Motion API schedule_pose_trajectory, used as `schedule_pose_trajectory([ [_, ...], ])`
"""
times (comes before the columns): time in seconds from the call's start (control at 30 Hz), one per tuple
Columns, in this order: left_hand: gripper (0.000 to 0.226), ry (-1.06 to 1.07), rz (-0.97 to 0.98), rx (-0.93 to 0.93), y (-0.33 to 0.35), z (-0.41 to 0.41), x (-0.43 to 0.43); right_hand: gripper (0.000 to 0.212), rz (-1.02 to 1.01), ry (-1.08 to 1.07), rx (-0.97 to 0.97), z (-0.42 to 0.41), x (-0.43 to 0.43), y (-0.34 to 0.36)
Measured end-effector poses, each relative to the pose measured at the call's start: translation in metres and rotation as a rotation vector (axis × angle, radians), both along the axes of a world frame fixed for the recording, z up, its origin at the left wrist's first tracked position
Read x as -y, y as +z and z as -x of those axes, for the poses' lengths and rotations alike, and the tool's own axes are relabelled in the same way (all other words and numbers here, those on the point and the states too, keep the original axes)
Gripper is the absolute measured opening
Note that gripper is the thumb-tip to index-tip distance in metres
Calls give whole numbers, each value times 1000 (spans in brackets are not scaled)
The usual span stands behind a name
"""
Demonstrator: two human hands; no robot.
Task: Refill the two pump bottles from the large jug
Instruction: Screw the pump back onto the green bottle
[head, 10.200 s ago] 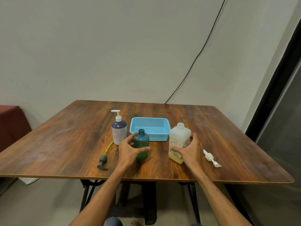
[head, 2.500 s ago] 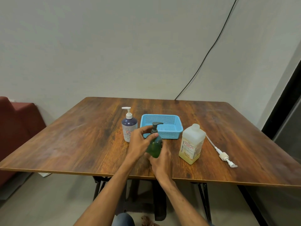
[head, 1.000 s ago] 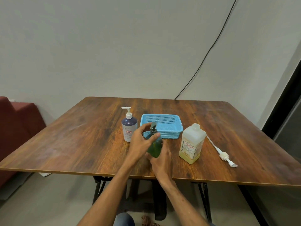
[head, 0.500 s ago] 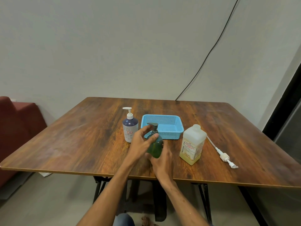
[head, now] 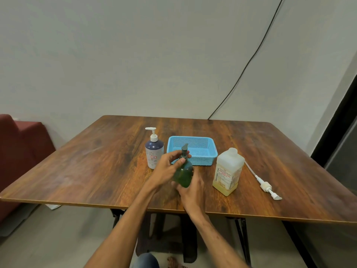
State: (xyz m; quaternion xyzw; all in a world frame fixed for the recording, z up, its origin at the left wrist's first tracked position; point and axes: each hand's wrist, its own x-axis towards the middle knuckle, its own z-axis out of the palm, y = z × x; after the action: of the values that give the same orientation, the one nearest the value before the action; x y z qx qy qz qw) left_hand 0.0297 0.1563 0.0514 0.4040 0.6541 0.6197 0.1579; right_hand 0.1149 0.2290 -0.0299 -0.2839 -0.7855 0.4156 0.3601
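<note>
A dark green pump bottle (head: 183,176) stands tilted slightly near the table's front middle, its grey-green pump head (head: 184,149) seated on the neck. My left hand (head: 167,167) grips the pump collar at the neck. My right hand (head: 190,188) holds the bottle's lower body from the front. A white and navy pump bottle (head: 154,151) stands upright to the left. The large translucent jug (head: 228,172), uncapped with yellowish liquid low inside, stands to the right.
A light blue mesh basket (head: 210,161) sits behind the green bottle. A loose white pump with its long tube (head: 265,185) lies on the wooden table (head: 96,167) right of the jug. A red seat (head: 21,144) is at the left; a black cable (head: 251,57) runs down the wall.
The pump head on the green bottle has turned under my left hand's fingers; its spout now points away. My right hand has stayed on the bottle's body.
</note>
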Motion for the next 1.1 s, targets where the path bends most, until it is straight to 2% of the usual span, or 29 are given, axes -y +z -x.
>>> schedule_pose_trajectory([
  [0.07,28,36,-4,1,-3,-2,-2,79,4,-1,1,0,0,1],
  [0.17,38,324,-49,-102,-12,-13,-10,79,2,1,1,0,-1,1],
  [0.27,35,449,-114,-141,-14,-23,-16,74,-25,-15,20,0,-1,0],
  [0.4,31,384,-84,-150,-12,-14,-13,77,5,8,0,-1,-2,3],
  [0.53,29,110,7,-100,-4,1,-4,79,25,22,-15,0,-3,1],
  [0.6,29,39,26,-68,-4,4,-1,79,16,17,-9,0,-2,-1],
  [0.67,32,82,-9,-63,-7,2,-2,80,25,29,-23,0,-2,0],
  [0.77,44,307,-89,-99,-14,-10,-8,81,22,29,-32,-1,-2,3],
  [0.83,41,382,-107,-154,-16,-16,-11,80,9,22,-25,-1,-3,2],
  [0.97,33,381,-101,-148,-15,-15,-12,78,2,25,-20,-2,-3,3],
  [1.1,33,229,-36,-133,-9,-6,-8,79,21,33,-30,-1,-4,3],
])
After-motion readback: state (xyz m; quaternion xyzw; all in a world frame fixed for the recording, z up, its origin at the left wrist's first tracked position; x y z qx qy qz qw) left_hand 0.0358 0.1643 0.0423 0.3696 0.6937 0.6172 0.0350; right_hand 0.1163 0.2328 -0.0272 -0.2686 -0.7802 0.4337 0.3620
